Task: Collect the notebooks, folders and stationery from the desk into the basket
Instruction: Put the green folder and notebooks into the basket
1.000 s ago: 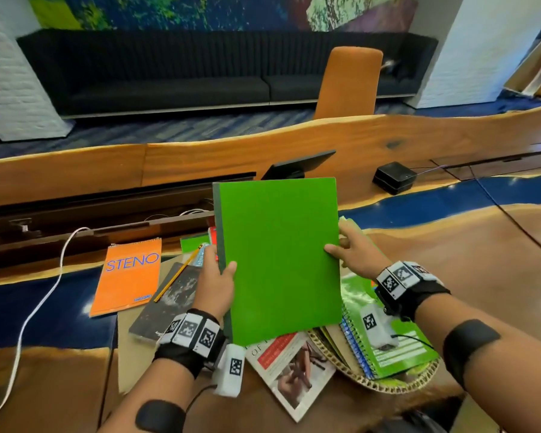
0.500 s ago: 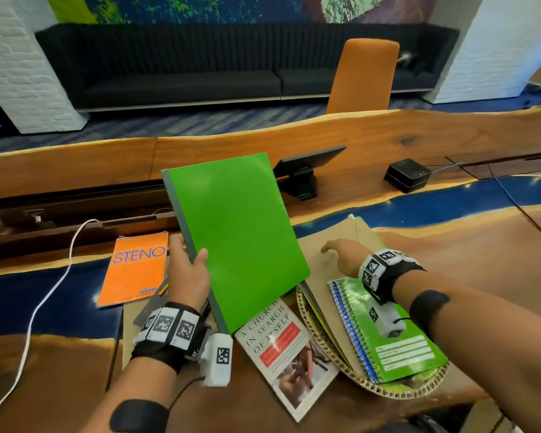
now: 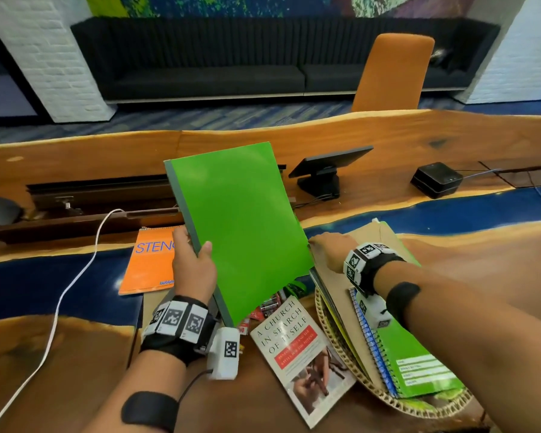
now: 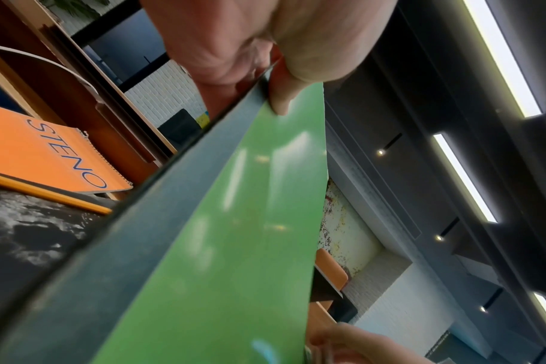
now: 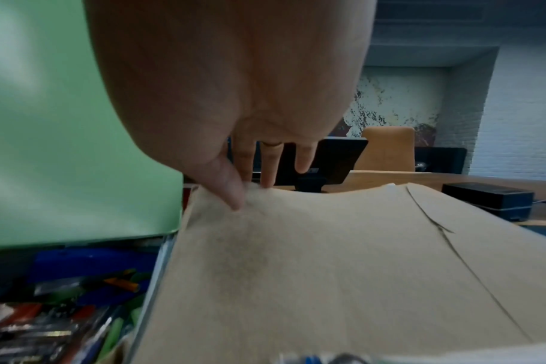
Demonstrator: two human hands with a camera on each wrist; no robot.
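My left hand grips a plain green notebook by its grey spine, thumb on the cover, and holds it tilted above the desk. The left wrist view shows that thumb on the notebook's cover. My right hand reaches to the woven basket and pinches the left edge of a tan manila folder lying in it. Thumb on top and fingers behind the folder show in the right wrist view. A green spiral notebook lies on the folder.
An orange steno pad, a pencil on a dark notebook, a paperback book and loose pens lie on the desk. A white cable runs at left. A tablet stand and black box sit behind.
My right hand let go of the green notebook and dropped onto the folder in the basket. The left hand swung the notebook to the left and tilted it.
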